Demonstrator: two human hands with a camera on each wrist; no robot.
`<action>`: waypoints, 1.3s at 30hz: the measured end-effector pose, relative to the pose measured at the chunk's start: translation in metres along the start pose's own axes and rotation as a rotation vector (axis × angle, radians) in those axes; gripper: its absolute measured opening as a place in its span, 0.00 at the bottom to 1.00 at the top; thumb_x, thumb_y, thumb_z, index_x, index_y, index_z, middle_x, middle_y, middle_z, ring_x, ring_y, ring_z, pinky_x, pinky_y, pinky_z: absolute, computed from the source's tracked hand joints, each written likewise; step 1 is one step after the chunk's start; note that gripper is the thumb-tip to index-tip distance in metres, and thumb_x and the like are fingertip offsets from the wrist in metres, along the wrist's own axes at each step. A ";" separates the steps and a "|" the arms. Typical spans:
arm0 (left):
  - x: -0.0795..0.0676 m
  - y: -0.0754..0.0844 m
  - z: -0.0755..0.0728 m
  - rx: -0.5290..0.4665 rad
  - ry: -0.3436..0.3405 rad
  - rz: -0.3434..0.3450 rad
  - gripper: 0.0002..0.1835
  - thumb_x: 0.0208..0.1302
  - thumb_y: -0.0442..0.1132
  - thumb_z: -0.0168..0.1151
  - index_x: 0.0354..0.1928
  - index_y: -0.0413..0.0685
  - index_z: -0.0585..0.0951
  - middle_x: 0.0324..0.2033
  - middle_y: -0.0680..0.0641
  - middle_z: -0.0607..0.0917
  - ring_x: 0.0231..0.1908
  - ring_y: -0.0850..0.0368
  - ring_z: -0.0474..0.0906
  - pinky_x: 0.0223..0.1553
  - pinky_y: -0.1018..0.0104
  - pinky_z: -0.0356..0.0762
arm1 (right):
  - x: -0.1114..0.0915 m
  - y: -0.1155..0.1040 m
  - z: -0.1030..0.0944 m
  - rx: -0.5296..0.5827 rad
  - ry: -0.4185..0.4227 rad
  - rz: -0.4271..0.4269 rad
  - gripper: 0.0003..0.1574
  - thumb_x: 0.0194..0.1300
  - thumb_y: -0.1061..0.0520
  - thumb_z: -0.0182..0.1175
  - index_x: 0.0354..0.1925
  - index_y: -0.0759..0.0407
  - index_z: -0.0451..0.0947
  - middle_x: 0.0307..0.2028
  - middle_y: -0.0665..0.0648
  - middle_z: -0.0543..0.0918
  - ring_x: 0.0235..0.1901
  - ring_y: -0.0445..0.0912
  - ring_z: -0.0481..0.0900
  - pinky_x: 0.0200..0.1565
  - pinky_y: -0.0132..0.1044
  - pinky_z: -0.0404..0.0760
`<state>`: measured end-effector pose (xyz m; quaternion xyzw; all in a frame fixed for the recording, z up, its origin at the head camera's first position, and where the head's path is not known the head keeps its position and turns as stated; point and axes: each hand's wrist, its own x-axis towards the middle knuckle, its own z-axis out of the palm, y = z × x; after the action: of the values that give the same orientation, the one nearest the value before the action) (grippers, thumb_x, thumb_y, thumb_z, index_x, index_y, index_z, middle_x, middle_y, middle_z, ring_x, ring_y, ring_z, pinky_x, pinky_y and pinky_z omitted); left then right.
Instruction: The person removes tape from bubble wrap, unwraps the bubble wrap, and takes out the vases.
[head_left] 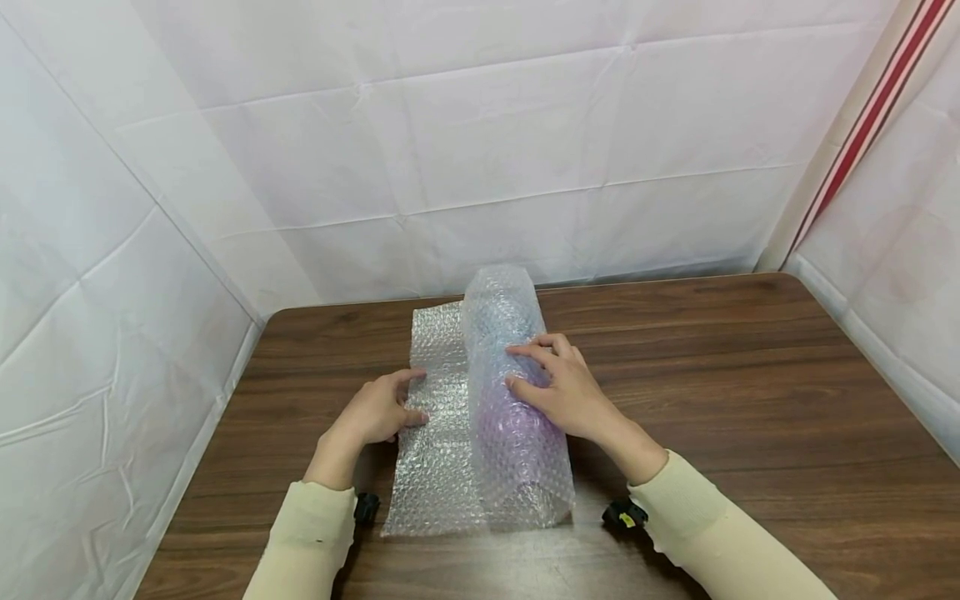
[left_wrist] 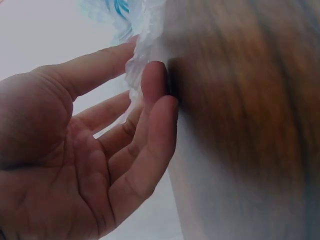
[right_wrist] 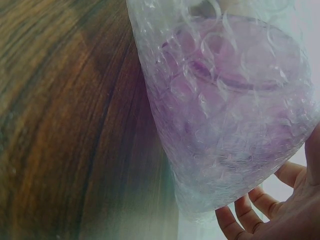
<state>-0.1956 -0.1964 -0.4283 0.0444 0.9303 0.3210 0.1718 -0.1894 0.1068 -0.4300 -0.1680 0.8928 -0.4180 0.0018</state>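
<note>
A sheet of clear bubble wrap point(head_left: 437, 450) lies on the table, its right part rolled into a long bundle point(head_left: 498, 300). Through the layers show a see-through purple piece with a round rim point(right_wrist: 240, 55) and something bluish point(head_left: 498, 325) farther back; the wrap blurs what they are. My left hand point(head_left: 375, 408) holds the sheet's left edge, the thumb on one side and some fingertips point(left_wrist: 162, 107) low by the tabletop. Across the bundle's right side, my right hand point(head_left: 566, 387) rests with spread, slightly bent fingers that press on the wrap.
The brown wood-grain table point(head_left: 712, 375) extends to both sides of the wrap. White sheeting point(head_left: 480, 142) hangs behind it and at the sides, with a red stripe point(head_left: 873, 125) at the right corner. Dark wrist devices point(head_left: 624, 515) sit near both sleeves.
</note>
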 end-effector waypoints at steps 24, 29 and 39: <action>0.004 -0.008 0.001 -0.074 -0.052 -0.038 0.38 0.66 0.40 0.73 0.76 0.57 0.69 0.21 0.46 0.81 0.22 0.53 0.78 0.25 0.59 0.83 | 0.000 -0.003 -0.003 -0.007 -0.024 0.016 0.30 0.72 0.41 0.64 0.69 0.41 0.76 0.70 0.63 0.65 0.66 0.62 0.64 0.60 0.66 0.72; 0.005 -0.008 0.000 -0.074 -0.057 -0.028 0.38 0.65 0.41 0.74 0.76 0.57 0.70 0.22 0.45 0.81 0.22 0.54 0.78 0.25 0.60 0.82 | -0.001 -0.004 -0.005 -0.025 -0.038 0.019 0.30 0.73 0.41 0.62 0.70 0.41 0.76 0.71 0.64 0.64 0.70 0.65 0.60 0.63 0.70 0.69; 0.005 -0.011 -0.002 -0.090 -0.072 -0.034 0.38 0.65 0.41 0.74 0.75 0.58 0.70 0.24 0.46 0.81 0.24 0.53 0.78 0.25 0.60 0.82 | 0.000 -0.019 -0.009 -0.108 -0.075 0.047 0.32 0.74 0.37 0.59 0.71 0.43 0.75 0.71 0.63 0.65 0.71 0.63 0.63 0.64 0.69 0.69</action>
<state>-0.2008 -0.2050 -0.4353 0.0324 0.9088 0.3578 0.2124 -0.1852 0.1022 -0.4105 -0.1623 0.9171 -0.3624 0.0362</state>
